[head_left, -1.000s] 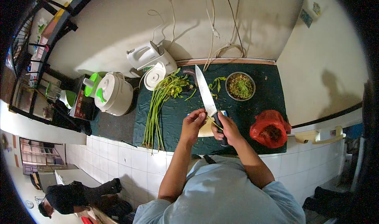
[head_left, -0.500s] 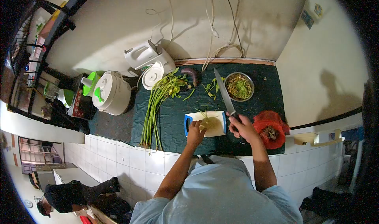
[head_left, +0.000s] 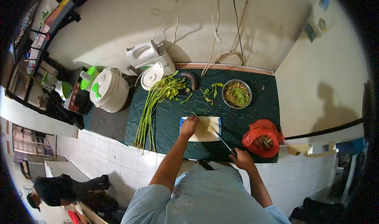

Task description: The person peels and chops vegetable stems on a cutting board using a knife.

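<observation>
My left hand (head_left: 190,126) is closed at the upper left part of the white cutting board (head_left: 205,135), with thin green pieces beside its fingers; what it pinches is too small to name. My right hand (head_left: 241,159) grips the black handle of a knife (head_left: 225,142), whose blade slants up and left onto the board's right part. A metal bowl of chopped greens (head_left: 237,94) stands behind the board to the right. Long green stalks (head_left: 148,113) lie to the left. Beyond the board are a few leaves (head_left: 213,90) and a purple eggplant (head_left: 189,80).
A red plastic bag (head_left: 263,139) with plant scraps sits at the counter's right. A white mixer (head_left: 150,58), a white rice cooker (head_left: 109,90) and a green-and-white appliance (head_left: 89,78) stand at the left. Cables hang on the wall. A person in black (head_left: 59,190) is at the lower left.
The knife has gone from pointing up and away to lying low with its blade over the board. My right hand has moved down toward the counter's front edge, my left hand onto the board.
</observation>
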The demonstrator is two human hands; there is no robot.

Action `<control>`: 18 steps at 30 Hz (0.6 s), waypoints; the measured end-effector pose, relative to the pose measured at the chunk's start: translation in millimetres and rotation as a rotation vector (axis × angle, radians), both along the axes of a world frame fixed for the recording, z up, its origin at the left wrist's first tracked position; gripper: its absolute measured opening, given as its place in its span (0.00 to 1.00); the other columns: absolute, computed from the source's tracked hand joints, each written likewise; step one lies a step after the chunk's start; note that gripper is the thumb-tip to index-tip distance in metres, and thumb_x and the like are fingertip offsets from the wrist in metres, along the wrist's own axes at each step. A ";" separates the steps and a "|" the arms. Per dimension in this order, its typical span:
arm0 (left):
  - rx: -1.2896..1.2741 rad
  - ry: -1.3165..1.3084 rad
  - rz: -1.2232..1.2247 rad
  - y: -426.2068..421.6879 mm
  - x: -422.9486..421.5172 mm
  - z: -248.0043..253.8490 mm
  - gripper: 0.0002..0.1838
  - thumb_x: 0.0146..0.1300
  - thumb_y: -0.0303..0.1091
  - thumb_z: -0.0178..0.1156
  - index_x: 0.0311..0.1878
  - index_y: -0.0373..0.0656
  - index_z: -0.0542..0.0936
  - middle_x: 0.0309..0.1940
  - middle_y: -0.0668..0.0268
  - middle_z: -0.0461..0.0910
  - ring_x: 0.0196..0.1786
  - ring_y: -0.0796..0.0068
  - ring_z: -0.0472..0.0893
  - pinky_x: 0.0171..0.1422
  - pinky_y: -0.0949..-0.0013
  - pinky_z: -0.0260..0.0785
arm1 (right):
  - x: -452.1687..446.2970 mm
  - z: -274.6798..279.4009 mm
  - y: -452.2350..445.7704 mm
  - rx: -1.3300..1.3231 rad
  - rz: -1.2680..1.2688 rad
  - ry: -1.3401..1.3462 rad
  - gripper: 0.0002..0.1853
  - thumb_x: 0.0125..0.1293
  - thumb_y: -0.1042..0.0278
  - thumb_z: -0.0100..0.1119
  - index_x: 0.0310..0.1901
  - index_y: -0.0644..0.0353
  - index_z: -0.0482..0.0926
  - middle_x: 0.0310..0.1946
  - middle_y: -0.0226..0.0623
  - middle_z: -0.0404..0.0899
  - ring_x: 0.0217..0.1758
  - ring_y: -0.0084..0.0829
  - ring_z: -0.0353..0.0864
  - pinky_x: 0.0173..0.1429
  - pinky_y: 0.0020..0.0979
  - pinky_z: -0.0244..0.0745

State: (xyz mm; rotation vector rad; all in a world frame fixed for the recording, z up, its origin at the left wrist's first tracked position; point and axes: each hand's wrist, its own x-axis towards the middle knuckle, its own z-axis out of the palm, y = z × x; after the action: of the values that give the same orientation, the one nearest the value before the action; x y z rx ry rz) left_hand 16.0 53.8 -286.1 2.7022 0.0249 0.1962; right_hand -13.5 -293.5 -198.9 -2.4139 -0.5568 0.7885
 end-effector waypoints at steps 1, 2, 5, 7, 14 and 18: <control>-0.027 0.008 0.036 3.1 7.7 -4.2 0.08 0.61 0.33 0.54 0.41 0.43 0.79 0.40 0.56 0.78 0.47 0.52 0.77 0.50 0.56 0.73 | -1.7 -4.2 -1.3 -0.019 0.033 -0.019 0.24 0.64 0.49 0.57 0.47 0.65 0.74 0.38 0.54 0.80 0.42 0.56 0.78 0.46 0.50 0.71; -0.053 0.015 0.072 6.7 15.2 -7.8 0.08 0.62 0.33 0.54 0.41 0.43 0.79 0.40 0.56 0.78 0.48 0.52 0.77 0.50 0.56 0.73 | -2.1 -7.8 -3.8 -0.037 0.066 -0.038 0.25 0.64 0.49 0.57 0.51 0.65 0.74 0.40 0.54 0.80 0.44 0.55 0.78 0.48 0.50 0.72; -0.110 0.077 0.127 13.4 24.9 4.0 0.08 0.62 0.32 0.54 0.42 0.44 0.79 0.40 0.57 0.79 0.49 0.52 0.77 0.51 0.54 0.72 | 5.0 -4.4 -1.3 -0.045 0.167 -0.090 0.26 0.64 0.49 0.57 0.57 0.59 0.73 0.38 0.54 0.80 0.43 0.54 0.80 0.48 0.50 0.73; -0.136 0.144 0.143 14.2 26.4 22.5 0.08 0.62 0.32 0.54 0.42 0.44 0.78 0.42 0.58 0.80 0.48 0.51 0.77 0.50 0.52 0.73 | 9.9 0.2 3.6 -0.019 0.209 -0.132 0.25 0.64 0.49 0.56 0.56 0.57 0.73 0.36 0.54 0.80 0.42 0.54 0.80 0.46 0.50 0.74; -0.172 0.149 0.148 31.2 29.6 7.6 0.12 0.57 0.35 0.61 0.43 0.42 0.78 0.38 0.53 0.81 0.43 0.49 0.80 0.47 0.52 0.74 | 44.1 -14.3 47.4 -0.165 0.175 -0.193 0.21 0.68 0.47 0.50 0.50 0.56 0.75 0.30 0.52 0.81 0.35 0.54 0.81 0.38 0.52 0.75; -0.338 0.109 0.239 24.5 27.6 13.3 0.13 0.54 0.35 0.65 0.41 0.39 0.79 0.34 0.53 0.83 0.39 0.52 0.83 0.44 0.57 0.76 | 59.4 -14.2 68.7 -0.142 0.113 -0.382 0.20 0.68 0.48 0.50 0.46 0.59 0.76 0.26 0.51 0.81 0.30 0.52 0.82 0.33 0.52 0.76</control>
State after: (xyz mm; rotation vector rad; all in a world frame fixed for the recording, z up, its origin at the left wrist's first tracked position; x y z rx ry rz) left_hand 43.6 78.3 -272.8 2.3639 0.3797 0.1042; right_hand 45.9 -224.8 -213.2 -2.7041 -0.8133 0.4197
